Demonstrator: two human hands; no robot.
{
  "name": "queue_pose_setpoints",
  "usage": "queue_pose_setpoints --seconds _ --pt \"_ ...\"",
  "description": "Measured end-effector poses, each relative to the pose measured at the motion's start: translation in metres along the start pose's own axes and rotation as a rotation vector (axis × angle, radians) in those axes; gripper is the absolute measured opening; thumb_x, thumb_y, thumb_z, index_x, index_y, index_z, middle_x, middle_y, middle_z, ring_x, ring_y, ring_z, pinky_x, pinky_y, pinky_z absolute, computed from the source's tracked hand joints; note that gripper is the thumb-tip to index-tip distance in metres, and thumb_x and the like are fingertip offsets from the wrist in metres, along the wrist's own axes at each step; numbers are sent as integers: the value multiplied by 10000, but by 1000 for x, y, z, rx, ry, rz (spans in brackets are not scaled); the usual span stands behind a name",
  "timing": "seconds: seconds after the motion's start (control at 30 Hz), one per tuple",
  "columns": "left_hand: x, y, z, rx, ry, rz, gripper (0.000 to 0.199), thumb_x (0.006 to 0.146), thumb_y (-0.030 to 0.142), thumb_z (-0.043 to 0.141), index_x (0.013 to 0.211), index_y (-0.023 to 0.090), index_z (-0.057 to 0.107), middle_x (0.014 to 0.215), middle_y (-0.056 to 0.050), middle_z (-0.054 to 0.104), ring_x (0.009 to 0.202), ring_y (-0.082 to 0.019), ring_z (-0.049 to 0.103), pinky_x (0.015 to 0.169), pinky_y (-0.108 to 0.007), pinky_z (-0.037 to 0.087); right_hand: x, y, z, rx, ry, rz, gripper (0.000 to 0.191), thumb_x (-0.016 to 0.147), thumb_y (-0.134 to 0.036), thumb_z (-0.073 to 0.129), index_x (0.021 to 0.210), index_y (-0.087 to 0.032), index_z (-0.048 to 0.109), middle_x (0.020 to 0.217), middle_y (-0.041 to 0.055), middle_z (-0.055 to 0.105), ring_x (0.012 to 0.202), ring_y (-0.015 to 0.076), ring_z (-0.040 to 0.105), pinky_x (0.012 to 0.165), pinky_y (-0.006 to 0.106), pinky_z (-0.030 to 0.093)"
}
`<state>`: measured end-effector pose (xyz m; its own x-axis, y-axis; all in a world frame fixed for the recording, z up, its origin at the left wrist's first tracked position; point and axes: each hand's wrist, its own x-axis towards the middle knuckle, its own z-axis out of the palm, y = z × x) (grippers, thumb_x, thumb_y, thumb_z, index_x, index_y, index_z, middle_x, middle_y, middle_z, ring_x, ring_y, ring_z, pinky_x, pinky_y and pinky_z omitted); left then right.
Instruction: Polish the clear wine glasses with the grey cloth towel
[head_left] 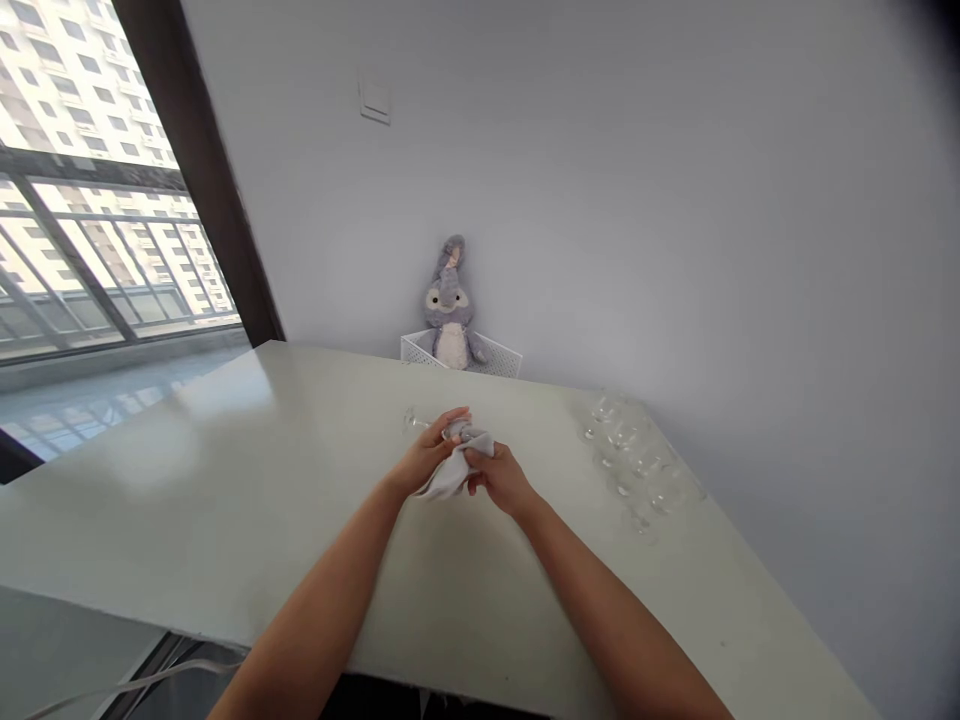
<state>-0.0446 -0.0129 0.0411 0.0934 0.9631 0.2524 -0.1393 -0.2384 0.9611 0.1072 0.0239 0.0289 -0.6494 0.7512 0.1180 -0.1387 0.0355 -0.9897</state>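
Over the middle of the table my left hand [433, 455] is closed around a clear stemmed glass, a wine glass [414, 420] by its look. The glass is held sideways, its foot and stem pointing left out past the fingers. Most of the bowl is hidden by my fingers and a pale grey cloth [450, 474]. My right hand [501, 475] grips the cloth and presses it at the bowl's mouth. Part of the cloth hangs down between both hands.
Several clear glasses [634, 450] are grouped on the pale table [322, 560] at the right, near the wall. At the back edge, a grey plush rabbit [451, 340] sits in a white mesh basket [501, 360]. A window is at the left.
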Motion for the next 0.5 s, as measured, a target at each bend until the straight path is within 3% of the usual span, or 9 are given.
queue_pose_setpoints --seconds 0.07,0.13,0.23,0.33,0.4,0.5 --pt "-1 2 -1 -73 -61 -7 527 761 324 575 1256 215 430 1016 -75 583 799 -155 553 703 -269 431 2 3 7 243 14 59 207 731 -368 550 780 -173 599 542 -15 562 449 99 505 395 192 363" --pt "-1 2 -3 -124 -69 -7 521 738 290 609 1231 205 462 1049 -87 575 841 -169 550 732 -278 427 2 5 12 275 39 48 164 715 -333 568 749 -174 585 544 -24 550 436 87 484 395 188 369" --pt "-1 -1 -5 -167 -5 -37 539 753 331 589 1257 234 424 1130 -95 544 882 -178 543 738 -291 430 -3 9 12 -73 82 -34 182 752 -327 526 809 -172 602 598 2 590 493 123 531 450 228 425" --pt "0 -3 -5 -90 0 -82 528 807 415 488 1290 232 380 991 -70 589 820 -154 546 733 -296 435 -8 13 6 -566 133 -197 299 760 -253 508 1047 -199 576 897 60 651 738 183 602 622 280 462" --pt "1 -4 -6 16 18 -87 494 821 451 440 1253 210 437 897 -47 592 807 -147 540 755 -298 431 -9 13 4 -685 129 -238 399 734 -204 523 1132 -227 532 1083 71 603 852 200 593 685 291 452" --pt "2 -5 -6 94 61 -99 484 816 476 426 1210 200 484 932 -54 592 855 -167 538 789 -315 423 -6 10 9 -348 113 -50 272 746 -264 516 999 -188 577 896 71 649 682 172 605 536 251 439"
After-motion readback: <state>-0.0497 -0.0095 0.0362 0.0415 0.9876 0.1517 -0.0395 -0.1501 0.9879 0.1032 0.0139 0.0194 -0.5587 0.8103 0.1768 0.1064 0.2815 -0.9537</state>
